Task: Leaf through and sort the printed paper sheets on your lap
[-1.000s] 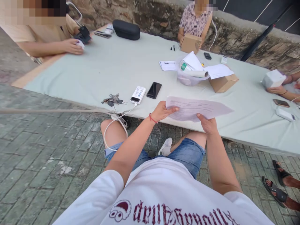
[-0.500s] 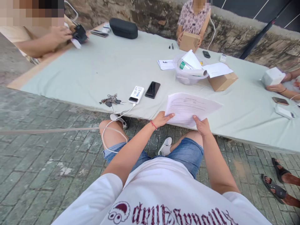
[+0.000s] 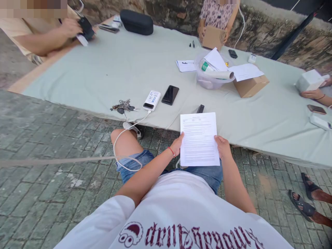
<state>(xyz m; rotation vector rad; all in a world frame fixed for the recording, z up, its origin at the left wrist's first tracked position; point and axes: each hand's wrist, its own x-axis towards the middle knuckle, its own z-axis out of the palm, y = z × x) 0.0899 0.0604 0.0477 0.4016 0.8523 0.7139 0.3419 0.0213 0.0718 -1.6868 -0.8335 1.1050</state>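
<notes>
Single view, head-worn camera, looking forward and steeply down. Wearer's own white shirt fills the bottom edge; forearms run up from it to the left hand [image 3: 178, 145] and right hand [image 3: 222, 146], close to the lens, near frame centre. The table [image 3: 116, 72] crosses the upper half on a slant, its near edge just beyond the hands, its far side against a stone wall at the top. Paved ground fills the lower left, below the table. No second view to overlap.

White sheet [image 3: 199, 138], pale green tablecloth [image 3: 124, 72]
</notes>
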